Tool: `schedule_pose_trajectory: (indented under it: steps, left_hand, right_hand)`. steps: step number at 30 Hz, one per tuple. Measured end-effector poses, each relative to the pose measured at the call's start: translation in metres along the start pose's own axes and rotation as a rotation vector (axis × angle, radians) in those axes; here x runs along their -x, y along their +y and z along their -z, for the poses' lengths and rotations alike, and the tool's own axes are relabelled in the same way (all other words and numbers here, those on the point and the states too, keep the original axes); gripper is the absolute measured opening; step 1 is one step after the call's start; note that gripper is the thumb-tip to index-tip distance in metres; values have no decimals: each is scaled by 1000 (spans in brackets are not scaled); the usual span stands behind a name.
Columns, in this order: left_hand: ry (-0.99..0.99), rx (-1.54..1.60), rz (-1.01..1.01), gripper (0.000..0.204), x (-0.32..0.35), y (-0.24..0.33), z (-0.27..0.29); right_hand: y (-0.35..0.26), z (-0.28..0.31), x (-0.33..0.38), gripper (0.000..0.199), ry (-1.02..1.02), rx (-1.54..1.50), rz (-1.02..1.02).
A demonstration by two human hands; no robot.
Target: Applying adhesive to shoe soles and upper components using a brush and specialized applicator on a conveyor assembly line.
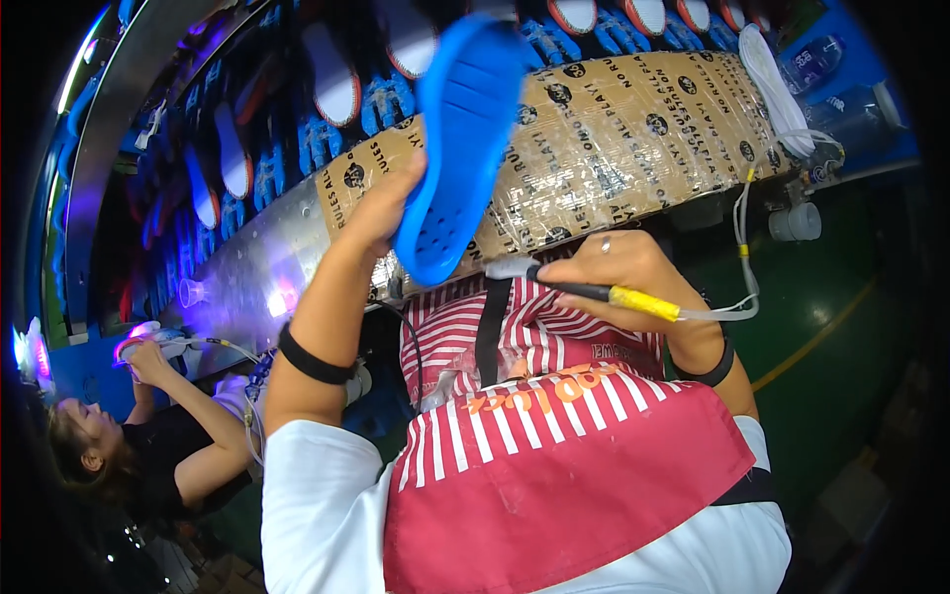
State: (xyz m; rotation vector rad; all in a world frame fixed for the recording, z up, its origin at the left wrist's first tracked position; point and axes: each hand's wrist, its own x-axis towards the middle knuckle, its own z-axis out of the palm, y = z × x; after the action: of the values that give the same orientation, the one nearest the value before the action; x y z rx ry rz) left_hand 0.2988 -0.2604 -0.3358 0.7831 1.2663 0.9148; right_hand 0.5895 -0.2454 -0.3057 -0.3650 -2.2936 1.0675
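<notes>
My left hand point(388, 206) is closed on the edge of a blue shoe sole point(463, 148), holding it up on a slant over the bench. The sole shows small holes near its lower end and grooves across its upper end. In my right hand point(633, 269) is a glue brush point(589, 291) with a black handle, yellow tape and a pale, flat tip. A clear tube runs from its back end. The brush tip is to the right of the sole's lower end, apart from it, just above my striped red apron point(534, 485).
Printed cardboard point(633, 139) wrapped in clear film covers the bench edge before me. Beyond it lie rows of white-bottomed shoes point(332, 74) and blue soles point(319, 144). A plastic bottle point(816, 61) lies at far right. Another person point(158, 426) works at left.
</notes>
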Motion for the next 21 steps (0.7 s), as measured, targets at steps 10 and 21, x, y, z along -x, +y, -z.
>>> schedule_pose_trajectory:
  steps: [10,21]
  left_hand:
    - [-72,1164,-233,72,34,-42,-2]
    - [-519,1125,101,94,63,-80,-25]
  right_hand:
    - [-10,18,3,29,215,-170,-236]
    - [2,20,12,24,377,-270,-429]
